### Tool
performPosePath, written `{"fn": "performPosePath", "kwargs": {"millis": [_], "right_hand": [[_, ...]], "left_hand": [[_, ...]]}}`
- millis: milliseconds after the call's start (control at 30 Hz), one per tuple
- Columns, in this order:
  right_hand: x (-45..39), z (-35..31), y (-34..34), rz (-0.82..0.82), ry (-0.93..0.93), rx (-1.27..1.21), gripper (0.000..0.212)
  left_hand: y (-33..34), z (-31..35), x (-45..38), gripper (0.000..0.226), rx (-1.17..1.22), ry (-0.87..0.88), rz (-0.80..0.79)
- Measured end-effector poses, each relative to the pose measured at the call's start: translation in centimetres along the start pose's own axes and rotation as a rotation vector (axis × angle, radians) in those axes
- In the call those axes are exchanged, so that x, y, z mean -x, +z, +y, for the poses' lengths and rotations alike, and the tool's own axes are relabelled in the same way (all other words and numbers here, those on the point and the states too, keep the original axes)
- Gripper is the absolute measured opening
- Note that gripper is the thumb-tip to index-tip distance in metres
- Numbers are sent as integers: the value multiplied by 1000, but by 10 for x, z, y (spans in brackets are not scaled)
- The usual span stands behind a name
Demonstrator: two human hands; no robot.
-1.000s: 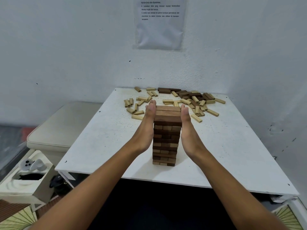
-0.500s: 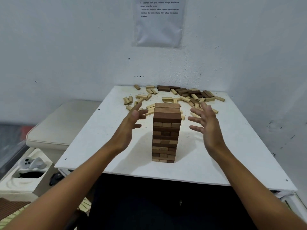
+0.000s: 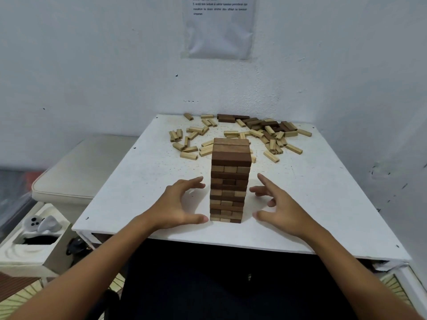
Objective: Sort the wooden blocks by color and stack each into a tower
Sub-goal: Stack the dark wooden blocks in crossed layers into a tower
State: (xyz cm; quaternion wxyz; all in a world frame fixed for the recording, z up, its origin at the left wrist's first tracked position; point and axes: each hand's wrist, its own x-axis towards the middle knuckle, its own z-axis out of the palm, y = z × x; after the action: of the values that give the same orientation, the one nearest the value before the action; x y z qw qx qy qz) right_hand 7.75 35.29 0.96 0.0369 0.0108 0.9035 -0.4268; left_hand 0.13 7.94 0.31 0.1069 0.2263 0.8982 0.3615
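A tower of wooden blocks (image 3: 230, 181), mostly dark brown with some light ends showing, stands upright near the front of the white table (image 3: 323, 204). My left hand (image 3: 178, 204) hovers just left of the tower's lower half, fingers spread and relaxed, its thumb close to the base. On the other side, my right hand (image 3: 277, 204) is held the same way, a small gap from the blocks. Neither hand holds anything. Loose light blocks (image 3: 194, 140) and a mixed heap of dark and light blocks (image 3: 268, 129) lie scattered at the table's far end.
White walls close off the back and right sides of the table. A paper sheet (image 3: 218, 26) hangs on the back wall. A cushioned stool (image 3: 76, 172) stands to the left, and a white box holding a controller (image 3: 39, 229) sits lower left.
Both hands have let go of the tower's upper sides, opened outward, then dropped down to either side of its lower half. The tower stands unmoved.
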Motion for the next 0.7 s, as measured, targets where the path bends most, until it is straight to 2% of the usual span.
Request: {"fn": "performPosePath", "kwargs": {"millis": [100, 333, 700], "right_hand": [[2, -2, 2, -44, -14, 50, 102], [1, -8, 9, -64, 3, 73, 121], [-4, -6, 17, -33, -20, 20, 130]], "left_hand": [[3, -3, -1, 88, -28, -8, -17], [8, 1, -3, 107, -49, -15, -32], [17, -1, -14, 112, 41, -22, -47]]}}
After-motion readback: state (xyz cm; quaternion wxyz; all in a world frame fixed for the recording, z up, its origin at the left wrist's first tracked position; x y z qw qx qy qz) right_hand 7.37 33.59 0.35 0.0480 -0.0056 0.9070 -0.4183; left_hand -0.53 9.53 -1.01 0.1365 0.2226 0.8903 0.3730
